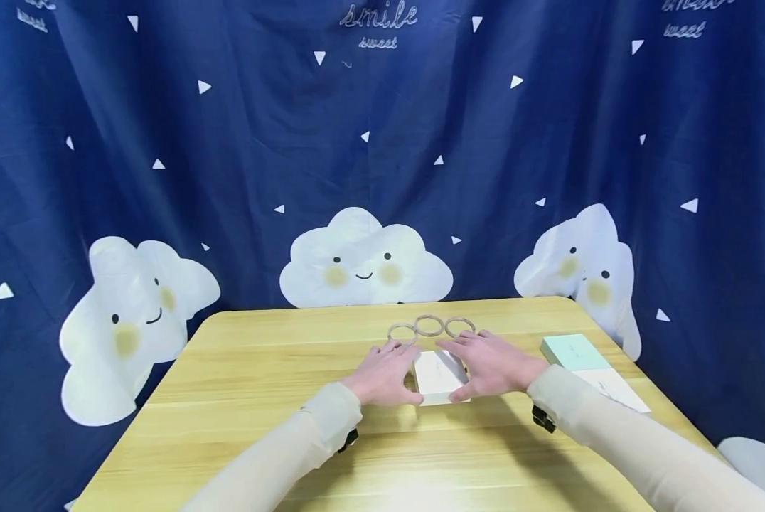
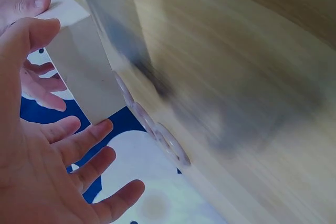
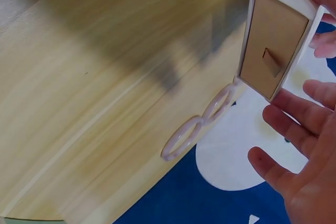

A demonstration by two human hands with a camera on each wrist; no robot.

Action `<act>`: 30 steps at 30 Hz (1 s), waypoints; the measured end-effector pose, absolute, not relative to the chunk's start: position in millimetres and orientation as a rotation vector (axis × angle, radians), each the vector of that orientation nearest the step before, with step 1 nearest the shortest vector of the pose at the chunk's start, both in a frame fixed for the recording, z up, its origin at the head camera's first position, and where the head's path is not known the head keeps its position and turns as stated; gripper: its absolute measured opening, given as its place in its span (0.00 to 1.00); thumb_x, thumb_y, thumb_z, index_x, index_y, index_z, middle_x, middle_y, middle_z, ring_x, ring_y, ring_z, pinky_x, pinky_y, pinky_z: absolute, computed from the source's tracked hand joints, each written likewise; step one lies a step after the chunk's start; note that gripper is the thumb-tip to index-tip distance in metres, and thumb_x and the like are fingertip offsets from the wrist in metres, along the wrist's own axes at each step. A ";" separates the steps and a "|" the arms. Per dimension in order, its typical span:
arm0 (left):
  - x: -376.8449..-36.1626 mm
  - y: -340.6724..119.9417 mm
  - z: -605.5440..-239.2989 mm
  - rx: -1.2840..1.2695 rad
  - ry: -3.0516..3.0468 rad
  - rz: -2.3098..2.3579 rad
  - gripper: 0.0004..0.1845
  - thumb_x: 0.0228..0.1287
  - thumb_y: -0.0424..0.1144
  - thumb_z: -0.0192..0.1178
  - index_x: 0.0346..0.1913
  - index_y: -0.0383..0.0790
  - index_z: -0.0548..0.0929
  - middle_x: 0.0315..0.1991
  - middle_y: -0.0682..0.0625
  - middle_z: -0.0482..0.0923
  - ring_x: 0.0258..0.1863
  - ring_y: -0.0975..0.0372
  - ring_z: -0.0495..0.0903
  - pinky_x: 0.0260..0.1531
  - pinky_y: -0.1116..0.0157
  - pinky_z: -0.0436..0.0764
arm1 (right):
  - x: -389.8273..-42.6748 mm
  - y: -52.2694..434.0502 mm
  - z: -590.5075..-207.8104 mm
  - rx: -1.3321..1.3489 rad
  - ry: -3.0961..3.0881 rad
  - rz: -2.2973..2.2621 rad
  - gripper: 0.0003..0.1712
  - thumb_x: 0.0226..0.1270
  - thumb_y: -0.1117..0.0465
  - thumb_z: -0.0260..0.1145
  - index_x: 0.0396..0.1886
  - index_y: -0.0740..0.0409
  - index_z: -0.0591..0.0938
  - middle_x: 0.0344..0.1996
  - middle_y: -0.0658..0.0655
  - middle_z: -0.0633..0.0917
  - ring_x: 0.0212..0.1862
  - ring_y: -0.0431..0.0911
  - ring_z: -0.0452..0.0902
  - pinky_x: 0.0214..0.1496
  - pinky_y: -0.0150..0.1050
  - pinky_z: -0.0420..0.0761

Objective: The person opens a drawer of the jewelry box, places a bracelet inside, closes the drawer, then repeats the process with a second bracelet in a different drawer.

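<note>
A small white drawer-style box is between both hands near the middle of the wooden table. My left hand holds its left side, thumb at the near corner and a fingertip at the far corner, the other fingers spread. From the opposite side my right hand grips it, thumb at the near edge, fingers toward the far end. In the right wrist view the box's tan drawer front shows, pushed in, with a small pull tab. Just beyond the hands, three pinkish bangles lie in a row.
A mint-green box and a white flat piece lie side by side at the table's right edge. Behind the wooden table hangs a dark blue curtain with white clouds and triangles.
</note>
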State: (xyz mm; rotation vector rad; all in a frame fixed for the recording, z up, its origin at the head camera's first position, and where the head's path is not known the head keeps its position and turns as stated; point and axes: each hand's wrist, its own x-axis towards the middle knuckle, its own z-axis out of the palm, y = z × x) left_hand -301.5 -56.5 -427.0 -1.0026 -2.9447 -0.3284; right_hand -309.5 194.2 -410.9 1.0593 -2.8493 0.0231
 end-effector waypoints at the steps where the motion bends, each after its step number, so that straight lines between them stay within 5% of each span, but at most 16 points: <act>1: -301.2 -58.6 -426.9 -0.998 -2.946 -0.332 0.41 0.51 0.62 0.69 0.68 0.51 0.71 0.74 0.51 0.68 0.71 0.54 0.65 0.63 0.45 0.70 | -309.6 191.7 -411.0 1.063 -2.847 0.022 0.61 0.44 0.25 0.73 0.76 0.49 0.68 0.64 0.53 0.80 0.69 0.52 0.71 0.67 0.59 0.70; 10: -299.5 -79.5 -427.0 -0.950 -2.986 -0.352 0.48 0.52 0.62 0.69 0.76 0.54 0.63 0.73 0.56 0.69 0.70 0.57 0.65 0.65 0.46 0.68 | -314.3 172.1 -415.2 1.095 -2.821 0.019 0.63 0.45 0.24 0.72 0.77 0.50 0.66 0.66 0.53 0.79 0.69 0.53 0.71 0.67 0.61 0.70; 17: -297.2 -94.9 -431.2 -0.940 -3.002 -0.362 0.37 0.51 0.61 0.70 0.63 0.53 0.73 0.63 0.56 0.77 0.63 0.59 0.68 0.60 0.48 0.71 | -316.7 156.3 -424.0 1.133 -2.802 0.023 0.63 0.45 0.23 0.71 0.77 0.50 0.65 0.64 0.52 0.80 0.66 0.50 0.72 0.65 0.57 0.71; 22: -296.4 -105.5 -436.5 -0.920 -3.009 -0.374 0.45 0.51 0.61 0.69 0.72 0.50 0.68 0.66 0.55 0.75 0.65 0.58 0.67 0.61 0.46 0.70 | -317.0 145.8 -428.2 1.147 -2.810 0.042 0.64 0.46 0.23 0.71 0.78 0.51 0.64 0.64 0.51 0.80 0.65 0.49 0.72 0.67 0.58 0.69; 30: -296.6 -119.5 -439.1 -0.899 -3.003 -0.376 0.46 0.49 0.60 0.70 0.72 0.48 0.68 0.62 0.55 0.77 0.62 0.58 0.68 0.58 0.49 0.72 | -320.6 131.4 -432.4 1.157 -2.784 0.052 0.65 0.45 0.23 0.71 0.79 0.48 0.61 0.62 0.51 0.81 0.65 0.49 0.73 0.67 0.55 0.70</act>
